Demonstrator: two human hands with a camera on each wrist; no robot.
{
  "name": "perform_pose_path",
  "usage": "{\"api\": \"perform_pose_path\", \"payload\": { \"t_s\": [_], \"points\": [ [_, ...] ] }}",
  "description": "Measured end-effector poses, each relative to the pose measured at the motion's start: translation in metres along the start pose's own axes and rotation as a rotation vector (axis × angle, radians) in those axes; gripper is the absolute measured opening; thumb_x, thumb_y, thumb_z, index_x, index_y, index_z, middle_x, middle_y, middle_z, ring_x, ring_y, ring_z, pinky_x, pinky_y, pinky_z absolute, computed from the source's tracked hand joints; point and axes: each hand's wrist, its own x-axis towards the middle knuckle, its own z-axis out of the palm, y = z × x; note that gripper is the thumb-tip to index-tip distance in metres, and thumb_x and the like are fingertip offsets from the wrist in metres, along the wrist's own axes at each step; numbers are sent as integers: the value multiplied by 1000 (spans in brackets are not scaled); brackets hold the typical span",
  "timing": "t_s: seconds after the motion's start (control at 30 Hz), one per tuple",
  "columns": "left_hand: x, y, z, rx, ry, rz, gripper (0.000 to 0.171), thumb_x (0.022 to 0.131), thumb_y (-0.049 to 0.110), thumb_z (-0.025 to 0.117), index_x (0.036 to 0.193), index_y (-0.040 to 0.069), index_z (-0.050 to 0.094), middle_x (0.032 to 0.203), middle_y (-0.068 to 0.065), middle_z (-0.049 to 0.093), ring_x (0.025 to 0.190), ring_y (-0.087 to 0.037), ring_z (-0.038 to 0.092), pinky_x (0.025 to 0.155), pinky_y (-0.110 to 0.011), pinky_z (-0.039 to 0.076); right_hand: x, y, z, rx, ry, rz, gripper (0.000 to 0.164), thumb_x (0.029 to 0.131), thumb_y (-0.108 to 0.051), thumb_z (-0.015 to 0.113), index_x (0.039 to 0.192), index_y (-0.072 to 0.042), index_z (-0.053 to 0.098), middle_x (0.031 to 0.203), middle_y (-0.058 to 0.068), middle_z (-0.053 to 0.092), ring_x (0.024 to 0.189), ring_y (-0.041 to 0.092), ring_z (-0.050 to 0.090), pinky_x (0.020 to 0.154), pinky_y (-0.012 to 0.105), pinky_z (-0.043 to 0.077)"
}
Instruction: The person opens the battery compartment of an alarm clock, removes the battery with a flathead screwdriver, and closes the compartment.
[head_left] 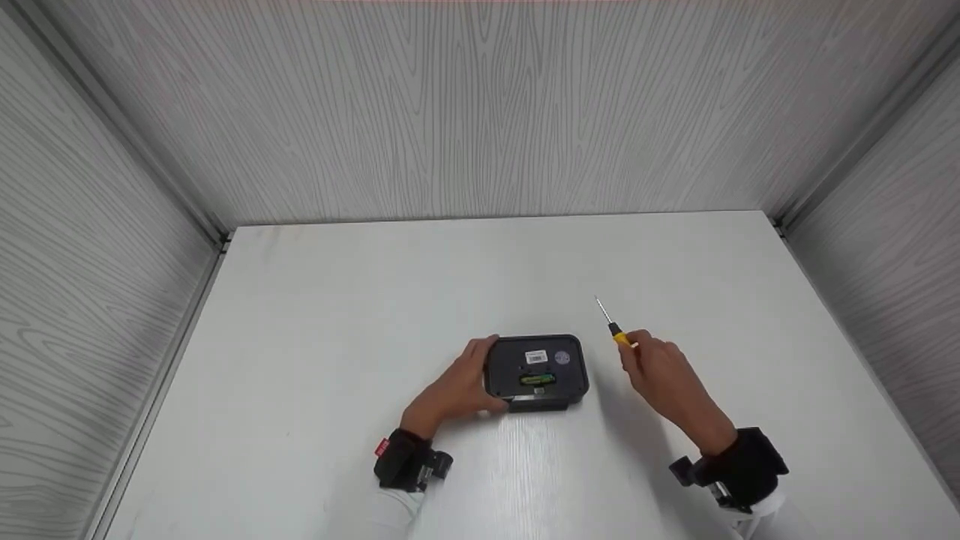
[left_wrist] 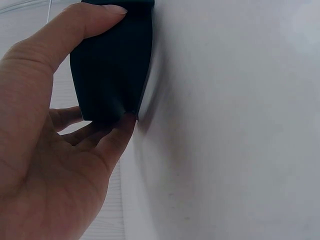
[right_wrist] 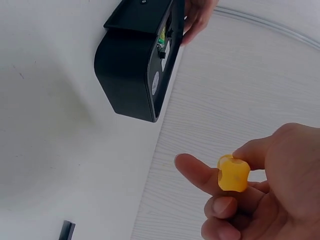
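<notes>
A black rounded rectangular device (head_left: pixel 510 367) rests on the white table, its back turned up. On the back are a white barcode label (head_left: pixel 535 357), a round sticker (head_left: pixel 562 358) and an uncovered slot with a green battery (head_left: pixel 537 379) in it. My left hand (head_left: pixel 459 384) grips the device's left end, thumb on the near side and fingers round the far side. To the right of it, my right hand (head_left: pixel 666 375) holds a screwdriver (head_left: pixel 621 337) by its yellow handle, the metal tip pointing up and away, apart from the device. The right wrist view shows the handle's end (right_wrist: pixel 234 175) between thumb and fingers.
The white table (head_left: pixel 337 300) is bounded by a wood-grain back panel (head_left: pixel 480 112) and side panels at left (head_left: pixel 90 262) and right (head_left: pixel 892 247). A small dark piece (right_wrist: pixel 66 230) shows at the lower left of the right wrist view.
</notes>
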Motion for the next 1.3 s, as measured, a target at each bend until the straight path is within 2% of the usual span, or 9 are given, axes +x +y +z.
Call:
{"api": "perform_pose_path", "payload": {
  "t_s": [0.1, 0.2, 0.37, 0.57, 0.77, 0.97, 1.3],
  "points": [
    [0, 0, 0, 1, 0, -5, 109, 68, 32, 82, 155, 16, 18, 153, -6, 33, 138, -23, 39, 115, -41, 35, 0, 1, 3, -9, 12, -10, 16, 96, -8, 57, 102, 6, 60, 69, 7, 65, 51, 7, 45, 46, 19, 36],
    [0, -1, 0, 5, 1, 4, 109, 68, 32, 81, 155, 15, 18, 152, -6, 33, 137, -23, 40, 114, -41, 36, -1, 2, 5, -16, 16, 2, 16, 95, -8, 59, 101, 6, 60, 70, 11, 66, 53, 9, 48, 46, 20, 37],
    [0, -1, 0, 8, 1, 13, 108, 68, 32, 80, 155, 16, 18, 152, -7, 34, 134, -23, 42, 113, -41, 36, 0, 3, 8, 0, -12, 56, 18, 94, -9, 59, 101, 8, 60, 72, 13, 66, 55, 12, 50, 46, 20, 38],
    [0, -1, -1, 0, 1, 15, 109, 67, 31, 81, 155, 16, 18, 151, -6, 34, 133, -23, 43, 113, -41, 37, 3, 7, 13, 24, -56, 123, 21, 93, -11, 60, 98, 9, 60, 68, 13, 64, 50, 11, 47, 44, 21, 37],
    [-1, -1, -2, -9, 3, 14, 109, 67, 30, 81, 155, 16, 18, 151, -7, 34, 134, -24, 42, 113, -41, 36, 4, 12, 24, 3, -86, 168, 24, 92, -14, 61, 96, 10, 62, 64, 13, 64, 47, 12, 48, 43, 22, 38],
    [-1, 0, -1, -20, -1, 12, 108, 68, 31, 81, 155, 14, 19, 150, -6, 35, 134, -23, 42, 113, -43, 37, 4, 17, 37, -18, -147, 209, 23, 90, -11, 62, 91, 11, 61, 67, 14, 60, 53, 14, 50, 45, 23, 41],
    [-2, 2, -2, -20, 7, 28, 108, 68, 31, 82, 154, 14, 20, 149, -7, 36, 132, -22, 43, 112, -43, 37, -1, 20, 51, -29, -237, 266, 19, 90, -11, 61, 82, 5, 56, 68, 9, 51, 62, 18, 46, 52, 26, 39]
  ]
}}
